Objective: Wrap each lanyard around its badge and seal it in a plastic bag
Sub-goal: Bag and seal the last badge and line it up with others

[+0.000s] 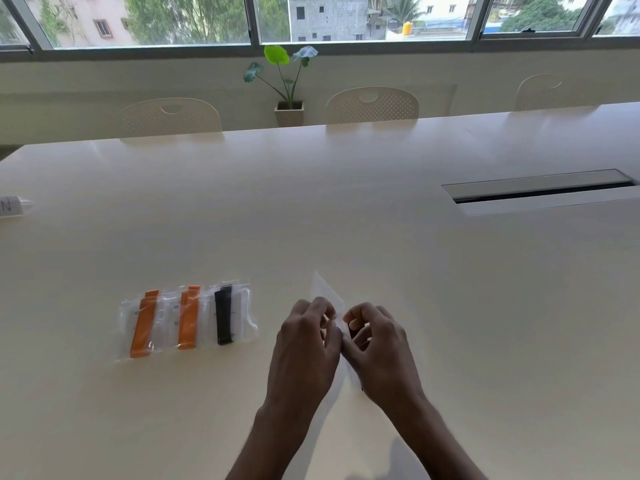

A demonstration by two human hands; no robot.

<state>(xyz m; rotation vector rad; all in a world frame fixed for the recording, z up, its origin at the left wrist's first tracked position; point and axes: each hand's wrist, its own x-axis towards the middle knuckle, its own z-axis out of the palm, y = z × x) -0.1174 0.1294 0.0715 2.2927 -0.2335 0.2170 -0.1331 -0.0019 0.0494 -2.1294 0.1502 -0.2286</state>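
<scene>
A clear plastic bag (327, 292) is held between both hands just above the white table (346, 209). My left hand (306, 344) pinches it from the left and my right hand (377, 344) pinches it from the right, fingers curled. What is inside the bag is hidden by my hands. To the left lie three sealed clear bags side by side: one with an orange lanyard (143, 323), one with a second orange lanyard (188, 317), one with a black lanyard (224, 315), each wound round a white badge.
A cable slot (540, 190) is set into the table at the right. A small paper label (12, 206) lies at the left edge. White chairs (171, 116) and a potted plant (289, 109) stand beyond the far edge, under windows.
</scene>
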